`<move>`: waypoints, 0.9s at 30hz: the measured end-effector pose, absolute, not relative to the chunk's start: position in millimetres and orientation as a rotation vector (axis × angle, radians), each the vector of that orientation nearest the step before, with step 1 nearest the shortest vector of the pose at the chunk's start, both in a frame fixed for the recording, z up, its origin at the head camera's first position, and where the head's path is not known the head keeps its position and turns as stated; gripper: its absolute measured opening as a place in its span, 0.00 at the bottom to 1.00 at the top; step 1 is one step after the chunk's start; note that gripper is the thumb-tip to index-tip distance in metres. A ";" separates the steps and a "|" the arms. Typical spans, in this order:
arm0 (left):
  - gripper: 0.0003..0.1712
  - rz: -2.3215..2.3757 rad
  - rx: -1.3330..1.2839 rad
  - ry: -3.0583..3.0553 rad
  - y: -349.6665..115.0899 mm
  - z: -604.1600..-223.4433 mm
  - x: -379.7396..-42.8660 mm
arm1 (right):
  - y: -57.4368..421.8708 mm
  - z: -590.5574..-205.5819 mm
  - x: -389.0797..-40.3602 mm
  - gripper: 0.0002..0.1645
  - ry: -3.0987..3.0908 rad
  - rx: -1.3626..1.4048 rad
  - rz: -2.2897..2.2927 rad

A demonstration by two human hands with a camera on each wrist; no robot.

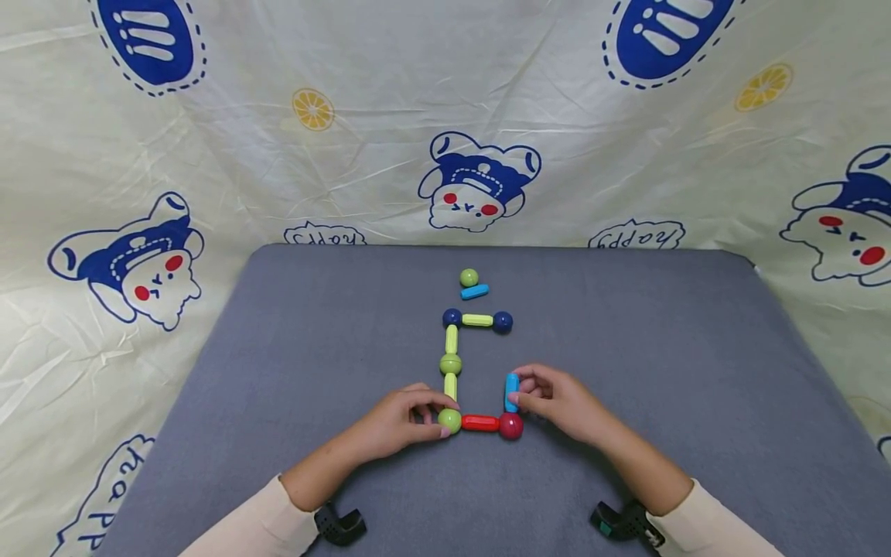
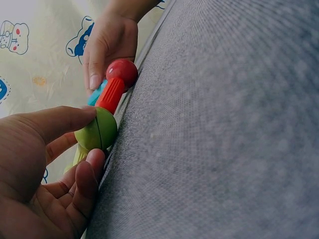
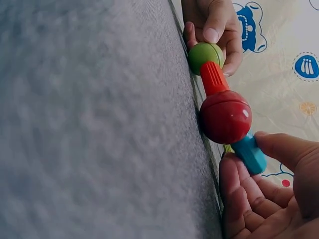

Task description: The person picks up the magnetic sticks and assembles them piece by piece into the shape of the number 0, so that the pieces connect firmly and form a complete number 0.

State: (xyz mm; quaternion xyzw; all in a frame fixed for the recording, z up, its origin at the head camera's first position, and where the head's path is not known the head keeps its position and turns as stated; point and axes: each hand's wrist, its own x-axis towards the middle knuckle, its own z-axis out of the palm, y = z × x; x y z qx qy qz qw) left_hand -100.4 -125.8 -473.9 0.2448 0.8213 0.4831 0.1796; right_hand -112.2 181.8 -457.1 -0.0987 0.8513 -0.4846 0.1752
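My left hand (image 1: pixel 398 422) pinches a light green ball (image 1: pixel 449 421) at the near left corner of a chain of toy rods and balls. From that ball a red rod (image 1: pixel 480 423) runs right to a red ball (image 1: pixel 511 426). Between thumb and fingers, my right hand (image 1: pixel 567 406) holds a blue rod (image 1: pixel 511 393), whose near end meets the red ball. In the right wrist view the blue rod (image 3: pixel 250 154) touches the red ball (image 3: pixel 227 117). Yellow-green rods (image 1: pixel 452 339) and a green ball (image 1: pixel 451 363) lead away to a dark blue ball (image 1: pixel 452 318).
A yellow-green rod (image 1: pixel 477 319) joins the far corner to another dark blue ball (image 1: pixel 503 322). Beyond lie a loose blue rod (image 1: pixel 475 292) and a green ball (image 1: pixel 469 277). Everything rests on a grey cloth-covered table (image 1: pixel 334 309), with a printed sheet (image 1: pixel 390 93) behind.
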 end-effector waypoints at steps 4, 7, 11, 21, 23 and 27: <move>0.17 1.362 0.685 2.319 -125.5 -471.4 -100.7 | 181.5 -458.8 -111.2 0.28 2.421 -0.282 -1.355; 0.17 1.356 0.678 2.319 -125.4 -470.0 -100.8 | 180.5 -458.6 -109.7 0.31 2.416 -0.267 -1.344; 0.17 1.337 0.662 2.321 -125.5 -470.4 -100.4 | 178.5 -458.0 -107.1 0.35 2.355 -0.226 -1.368; 0.17 1.342 0.661 2.315 -125.4 -473.0 -100.4 | 177.8 -462.3 -106.2 0.30 2.313 -0.187 -1.428; 0.17 1.338 0.663 2.317 -125.5 -473.0 -100.5 | 177.5 -462.8 -106.1 0.29 2.324 -0.179 -1.416; 0.17 1.331 0.667 2.324 -126.0 -472.6 -100.5 | 177.4 -464.1 -106.0 0.31 2.348 -0.174 -1.391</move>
